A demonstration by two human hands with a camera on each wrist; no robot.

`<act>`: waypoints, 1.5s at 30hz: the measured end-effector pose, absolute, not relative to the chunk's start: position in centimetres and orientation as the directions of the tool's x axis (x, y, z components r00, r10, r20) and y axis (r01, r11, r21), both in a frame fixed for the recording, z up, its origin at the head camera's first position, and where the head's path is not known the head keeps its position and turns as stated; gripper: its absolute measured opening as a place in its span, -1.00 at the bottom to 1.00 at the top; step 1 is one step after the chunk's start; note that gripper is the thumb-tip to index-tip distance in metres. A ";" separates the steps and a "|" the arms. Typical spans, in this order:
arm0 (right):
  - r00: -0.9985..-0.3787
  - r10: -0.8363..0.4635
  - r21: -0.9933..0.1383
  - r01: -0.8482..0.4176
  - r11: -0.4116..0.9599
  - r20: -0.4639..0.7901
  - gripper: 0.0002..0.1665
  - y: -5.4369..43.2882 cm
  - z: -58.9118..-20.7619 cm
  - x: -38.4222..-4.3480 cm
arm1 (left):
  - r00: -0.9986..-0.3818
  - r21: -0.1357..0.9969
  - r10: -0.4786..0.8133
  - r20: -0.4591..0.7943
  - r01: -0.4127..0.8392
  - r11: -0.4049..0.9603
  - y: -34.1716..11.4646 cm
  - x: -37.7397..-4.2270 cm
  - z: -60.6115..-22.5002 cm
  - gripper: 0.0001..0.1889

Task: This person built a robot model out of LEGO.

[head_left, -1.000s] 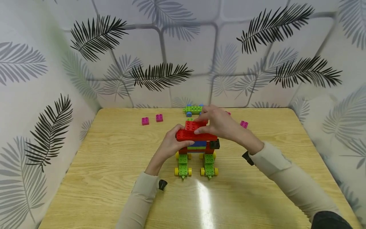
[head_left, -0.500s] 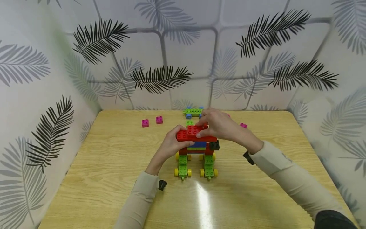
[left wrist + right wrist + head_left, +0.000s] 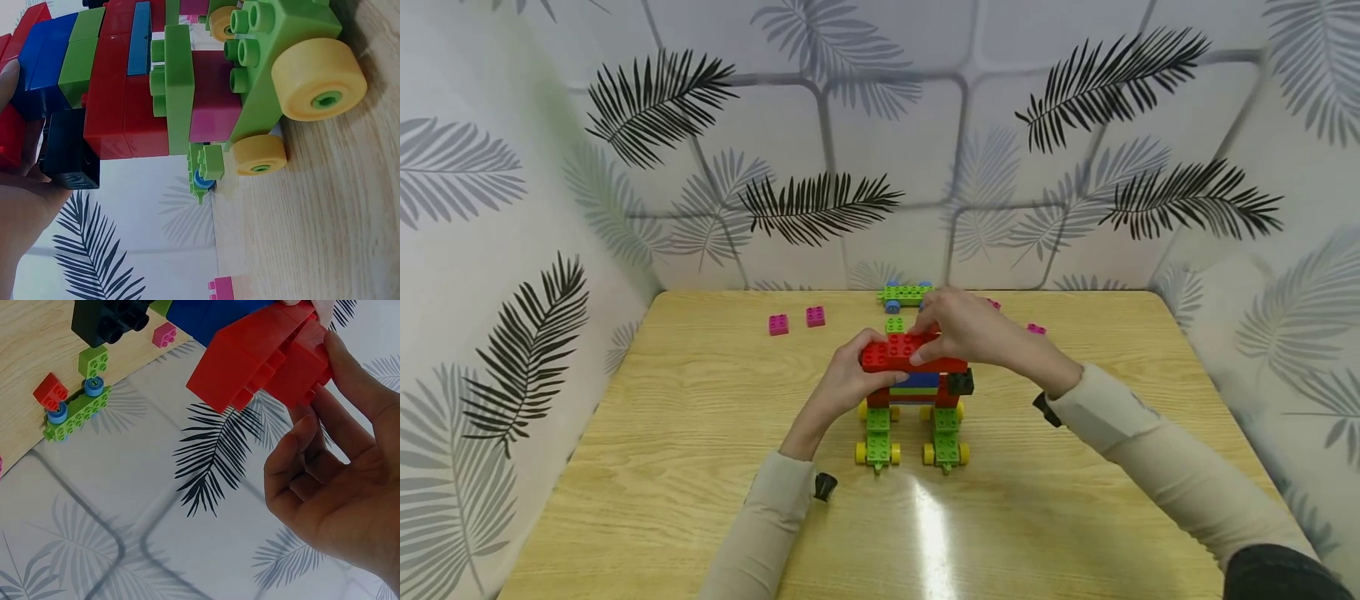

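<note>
A stacked toy-brick build stands mid-table on green wheeled bases with yellow wheels. Across its top runs a long red brick, above blue and green layers. My left hand grips this brick's left end, thumb in front and fingers behind. From above, my right hand pinches a smaller red brick between thumb and fingers, right at the long brick's studs. A black brick juts from the build's right side. The right fingers partly hide the smaller brick in the head view.
Behind the build lies a green wheeled base with blue wheels, a small green brick near it. Pink bricks lie at back left, another at back right. A red brick sits beside the blue-wheeled base. Patterned walls border the table.
The smaller red brick in my right hand has come down, closer onto the long red brick. My left hand keeps its grip in the same place.
</note>
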State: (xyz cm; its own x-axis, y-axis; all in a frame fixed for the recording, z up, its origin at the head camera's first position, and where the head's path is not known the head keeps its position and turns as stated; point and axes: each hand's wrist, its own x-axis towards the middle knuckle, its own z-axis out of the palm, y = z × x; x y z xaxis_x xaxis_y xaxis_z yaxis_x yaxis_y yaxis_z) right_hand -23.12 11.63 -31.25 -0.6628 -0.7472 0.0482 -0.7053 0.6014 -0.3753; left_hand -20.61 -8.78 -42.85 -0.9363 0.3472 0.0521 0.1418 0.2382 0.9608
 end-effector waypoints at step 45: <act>-0.658 -0.751 -0.448 -0.657 0.606 -0.051 -0.68 11.7 -31.2 -23.4 | -0.926 0.950 0.370 0.082 0.185 0.253 -8.5 -19.9 -41.8 -0.61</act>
